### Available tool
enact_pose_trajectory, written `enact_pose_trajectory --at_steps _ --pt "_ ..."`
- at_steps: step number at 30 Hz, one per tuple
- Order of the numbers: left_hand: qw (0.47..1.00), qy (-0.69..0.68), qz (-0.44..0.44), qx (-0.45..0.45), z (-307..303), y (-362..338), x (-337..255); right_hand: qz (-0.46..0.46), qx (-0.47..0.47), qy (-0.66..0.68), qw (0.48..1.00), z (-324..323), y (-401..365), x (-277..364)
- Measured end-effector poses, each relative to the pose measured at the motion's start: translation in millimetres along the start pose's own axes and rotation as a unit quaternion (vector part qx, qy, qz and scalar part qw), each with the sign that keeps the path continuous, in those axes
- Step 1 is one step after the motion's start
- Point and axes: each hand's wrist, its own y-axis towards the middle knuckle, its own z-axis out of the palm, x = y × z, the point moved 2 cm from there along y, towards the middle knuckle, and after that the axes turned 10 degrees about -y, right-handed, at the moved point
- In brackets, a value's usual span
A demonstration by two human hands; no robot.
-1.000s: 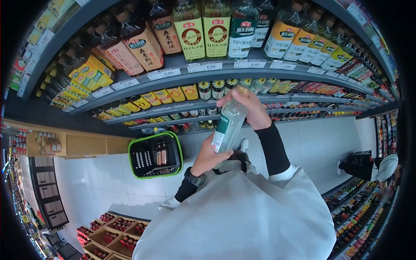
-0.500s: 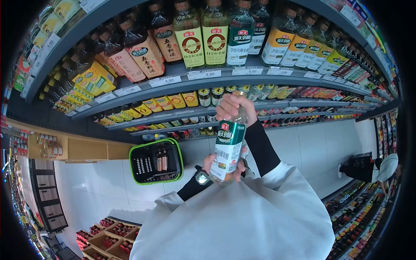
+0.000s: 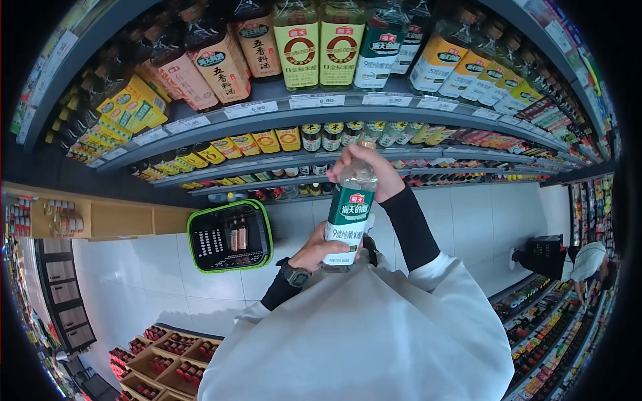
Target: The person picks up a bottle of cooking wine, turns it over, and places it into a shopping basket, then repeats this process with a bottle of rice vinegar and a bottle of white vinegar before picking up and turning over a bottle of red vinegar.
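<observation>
A clear bottle with a green and white label [image 3: 349, 217] is held upright in front of my chest, its label facing me. My left hand [image 3: 319, 250] wraps round its lower part, with the thumb across the white label. Up at the neck, my right hand [image 3: 366, 166] has its fingers closed behind and beside the bottle, just under the gold cap. Similar green-labelled bottles [image 3: 381, 50] stand on the top shelf [image 3: 281, 110] ahead.
A black basket with a green rim [image 3: 269, 230] sits on the floor at the left, two small bottles [image 3: 239, 235] inside. Wooden display bins [image 3: 157, 361] stand at the lower left. Another person [image 3: 585, 264] bends by the shelves at the far right, beside a dark basket [image 3: 545, 248].
The bottle has turned so its front label faces me more squarely. My right-hand fingers have moved from the front of the neck towards its side and back. The view has shifted slightly.
</observation>
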Motion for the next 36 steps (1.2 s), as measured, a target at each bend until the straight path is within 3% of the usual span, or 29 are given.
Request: enact_pose_trajectory --at_steps 5,8,10,12,14,15,16,18,21,22,24,27,28,30,33,36 --pt "0.974 -0.218 -0.047 -0.04 -8 2 18 0.107 -0.058 0.104 0.987 -18 31 -40" --pt "0.99 -0.042 0.104 0.084 -8 -4 17 -0.03 0.017 -0.136 0.99 32 11 -4" --pt "0.993 -0.11 0.044 0.011 -6 -6 21 0.011 0.048 -0.063 0.997 25 27 -4" --pt "0.985 -0.171 0.009 -0.014 -7 0 12 0.064 0.004 0.031 0.997 6 41 -18" --pt "0.994 -0.057 0.073 0.054 -9 -3 17 -0.011 0.024 -0.15 0.988 33 18 3" --pt "0.994 -0.051 0.08 0.056 -8 -3 18 -0.011 0.034 -0.142 0.989 34 17 3" --pt "0.995 -0.092 0.042 0.0 -4 -5 19 0.006 0.042 -0.128 0.991 26 22 4" --pt "0.99 -0.14 0.003 -0.014 -7 2 14 0.067 -0.038 -0.013 0.997 9 32 -9" --pt "0.994 -0.04 0.085 0.053 -2 1 15 0.01 0.029 -0.09 0.995 23 14 3" --pt "0.995 -0.086 0.039 -0.03 1 0 21 0.046 0.005 -0.068 0.997 16 19 1" --pt "0.989 -0.148 -0.003 0.003 -6 8 21 0.035 0.002 -0.081 0.996 22 7 -6" --pt "0.991 -0.071 0.091 0.061 2 5 17 -0.005 0.022 -0.146 0.989 24 18 6" --pt "0.994 -0.104 0.046 -0.004 5 2 16 0.048 0.024 -0.105 0.993 17 26 3" --pt "0.982 -0.18 0.044 0.026 -5 10 16 0.088 -0.001 -0.041 0.995 5 40 -7" --pt "0.984 -0.138 0.093 0.056 -4 9 12 0.061 0.064 -0.029 0.996 11 41 -6" --pt "0.99 -0.116 0.077 -0.002 8 3 9 0.067 0.069 0.005 0.995 28 34 3"
